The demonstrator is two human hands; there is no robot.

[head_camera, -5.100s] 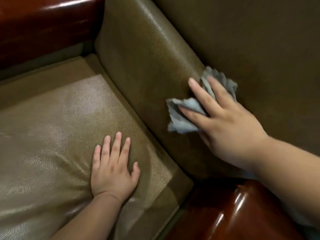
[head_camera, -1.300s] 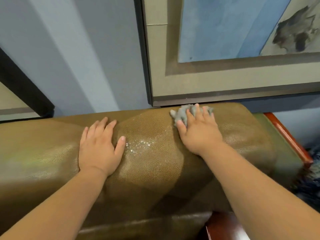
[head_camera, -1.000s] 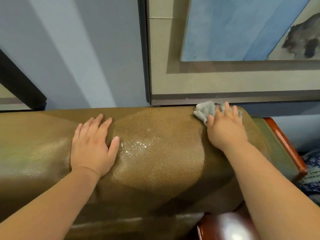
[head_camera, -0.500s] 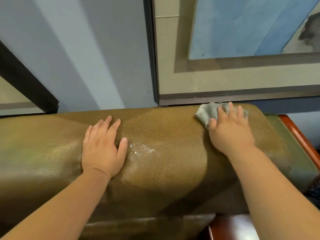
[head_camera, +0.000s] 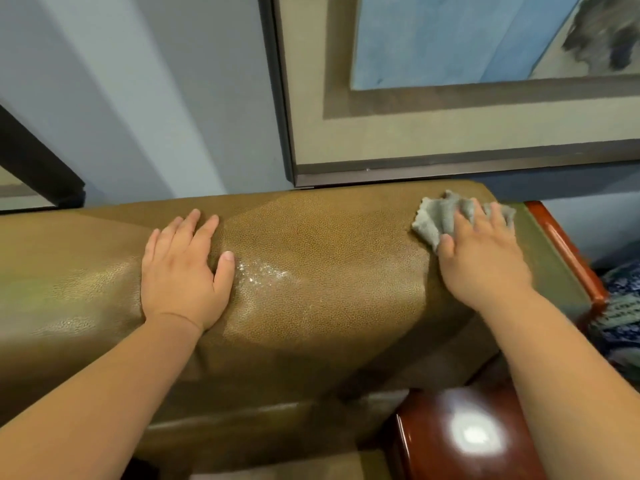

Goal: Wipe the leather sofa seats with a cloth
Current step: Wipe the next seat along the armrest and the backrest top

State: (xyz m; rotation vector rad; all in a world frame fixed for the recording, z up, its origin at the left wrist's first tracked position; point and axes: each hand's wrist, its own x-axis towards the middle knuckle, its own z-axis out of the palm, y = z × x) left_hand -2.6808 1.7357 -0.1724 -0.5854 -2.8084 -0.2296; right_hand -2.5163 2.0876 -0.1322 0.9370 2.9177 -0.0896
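- Two hands lie on the rounded top of the olive leather sofa back (head_camera: 311,271), forearms reaching in from the lower edge
- left hand (head_camera: 185,271) rests flat, palm down, fingers straight and close together, thumb out to the side, holding nothing
- right hand (head_camera: 483,258) presses the grey cloth (head_camera: 438,220) onto the leather near the sofa's right end, fingers straight over it
- cloth partly hidden under those fingers
- glossy wooden armrest (head_camera: 460,438) cut off by the lower edge

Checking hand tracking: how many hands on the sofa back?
2. Left hand rests flat mid-backrest; right hand presses the grey cloth near the sofa back's right end.
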